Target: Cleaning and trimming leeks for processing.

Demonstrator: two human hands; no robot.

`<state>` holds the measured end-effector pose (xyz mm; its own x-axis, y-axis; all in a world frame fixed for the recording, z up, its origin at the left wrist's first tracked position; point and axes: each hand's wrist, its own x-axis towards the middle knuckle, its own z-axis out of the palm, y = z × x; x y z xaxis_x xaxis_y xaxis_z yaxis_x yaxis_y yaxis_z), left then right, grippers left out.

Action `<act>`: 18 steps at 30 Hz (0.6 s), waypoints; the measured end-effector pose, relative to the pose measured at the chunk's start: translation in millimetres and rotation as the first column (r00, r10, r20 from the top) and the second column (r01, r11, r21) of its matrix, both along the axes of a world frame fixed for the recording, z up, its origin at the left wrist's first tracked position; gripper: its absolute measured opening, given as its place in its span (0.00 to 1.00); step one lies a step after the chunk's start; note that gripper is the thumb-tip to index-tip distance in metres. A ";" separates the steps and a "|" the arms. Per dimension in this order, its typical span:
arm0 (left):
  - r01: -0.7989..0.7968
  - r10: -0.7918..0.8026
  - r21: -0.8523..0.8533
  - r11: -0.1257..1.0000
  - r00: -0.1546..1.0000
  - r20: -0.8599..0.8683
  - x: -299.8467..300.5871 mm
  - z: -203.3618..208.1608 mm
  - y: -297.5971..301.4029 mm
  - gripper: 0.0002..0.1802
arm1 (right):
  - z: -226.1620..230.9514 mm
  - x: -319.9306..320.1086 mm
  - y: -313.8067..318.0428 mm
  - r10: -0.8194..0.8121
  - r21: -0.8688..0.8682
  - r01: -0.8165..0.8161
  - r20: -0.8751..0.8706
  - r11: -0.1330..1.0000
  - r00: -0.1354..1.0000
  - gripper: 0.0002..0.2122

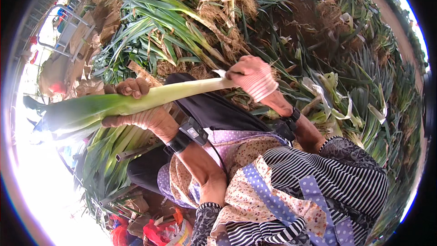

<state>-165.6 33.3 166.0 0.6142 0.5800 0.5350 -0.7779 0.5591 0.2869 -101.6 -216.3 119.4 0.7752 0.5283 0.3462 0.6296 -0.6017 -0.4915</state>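
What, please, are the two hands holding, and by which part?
One leek: the left hand grips its green middle, and the right hand grips the pale end.

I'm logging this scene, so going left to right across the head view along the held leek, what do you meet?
Leek's green leaves → left hand gripping the stalk → pale stalk of the leek → right hand at its white end → heap of leeks on the ground.
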 end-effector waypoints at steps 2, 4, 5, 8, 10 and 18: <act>-0.012 0.011 0.008 1.000 0.999 0.042 -12.1 3.0 10.7 0.38 | -13.5 5.1 -12.1 -0.138 0.087 0.134 0.047 0.987 0.989 0.05; -0.043 0.042 0.012 0.999 0.996 0.073 -30.3 -1.0 24.9 0.38 | -22.2 6.1 -26.2 -0.316 -0.014 0.316 -0.109 0.949 0.942 0.07; -0.057 0.053 0.063 0.996 0.997 0.058 -27.9 -5.5 25.7 0.38 | -31.2 8.6 -46.8 -0.399 -0.062 0.395 -0.191 0.917 0.897 0.09; -0.043 0.041 0.090 0.995 0.999 0.025 -28.4 -11.4 30.1 0.39 | -32.6 10.2 -69.3 -0.533 -0.145 0.525 -0.418 0.839 0.736 0.11; 0.017 -0.017 0.046 0.999 1.000 -0.011 -29.3 -13.8 31.2 0.40 | -31.6 4.5 -64.7 -0.244 0.224 0.305 -0.261 0.926 0.934 0.14; 0.148 -0.161 0.141 0.979 0.983 0.086 -22.7 -4.6 27.1 0.41 | 14.0 0.7 15.9 0.130 -0.063 -0.154 -0.288 0.986 0.949 0.23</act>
